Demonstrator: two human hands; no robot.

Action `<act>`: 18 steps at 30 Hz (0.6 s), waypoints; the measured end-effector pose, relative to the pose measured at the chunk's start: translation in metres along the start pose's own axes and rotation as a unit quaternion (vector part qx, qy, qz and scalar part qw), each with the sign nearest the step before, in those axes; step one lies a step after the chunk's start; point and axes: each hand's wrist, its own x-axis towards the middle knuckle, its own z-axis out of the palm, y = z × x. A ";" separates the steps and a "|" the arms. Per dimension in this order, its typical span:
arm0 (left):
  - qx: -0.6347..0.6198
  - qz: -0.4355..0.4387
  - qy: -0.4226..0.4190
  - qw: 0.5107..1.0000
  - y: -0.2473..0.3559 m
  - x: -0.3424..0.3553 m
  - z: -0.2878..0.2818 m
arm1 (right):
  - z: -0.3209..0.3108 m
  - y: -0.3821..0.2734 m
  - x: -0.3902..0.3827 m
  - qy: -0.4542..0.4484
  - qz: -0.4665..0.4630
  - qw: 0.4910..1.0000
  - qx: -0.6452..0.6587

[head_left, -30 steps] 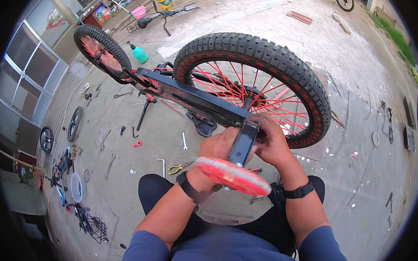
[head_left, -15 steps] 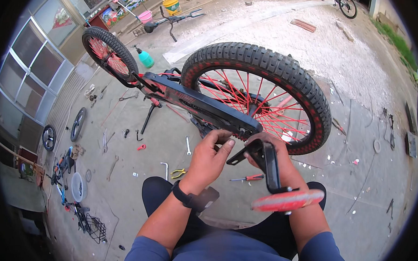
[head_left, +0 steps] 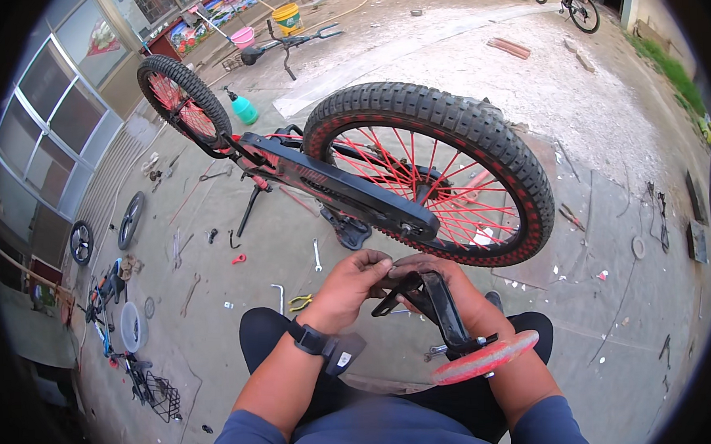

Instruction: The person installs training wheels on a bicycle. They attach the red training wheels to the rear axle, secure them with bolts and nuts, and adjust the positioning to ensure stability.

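Observation:
My right hand is wrapped round the black metal bracket of a training wheel. Its red wheel hangs over my right forearm. My left hand is closed, thumb against forefinger, its tips meeting those of my right hand beside the bracket. Whatever it pinches is too small to make out. Just beyond both hands, apart from them, is an upside-down bicycle with a black chain guard, red spokes and a knobbly rear tyre. Its black saddle rests on the ground.
Near my knees lie a spanner, a bent metal wrench and yellow-handled pliers. Several loose tools are scattered to the left, with a clear plastic tub and bicycle parts. A green spray bottle stands beyond the bicycle.
Both hands have drawn back from the end of the chain guard toward my body, bringing the training wheel with them. Their fingertips have come together.

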 end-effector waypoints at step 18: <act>-0.125 0.048 0.106 0.985 -0.051 -0.008 -0.056 | -0.035 -0.003 -0.003 0.182 0.204 0.940 0.203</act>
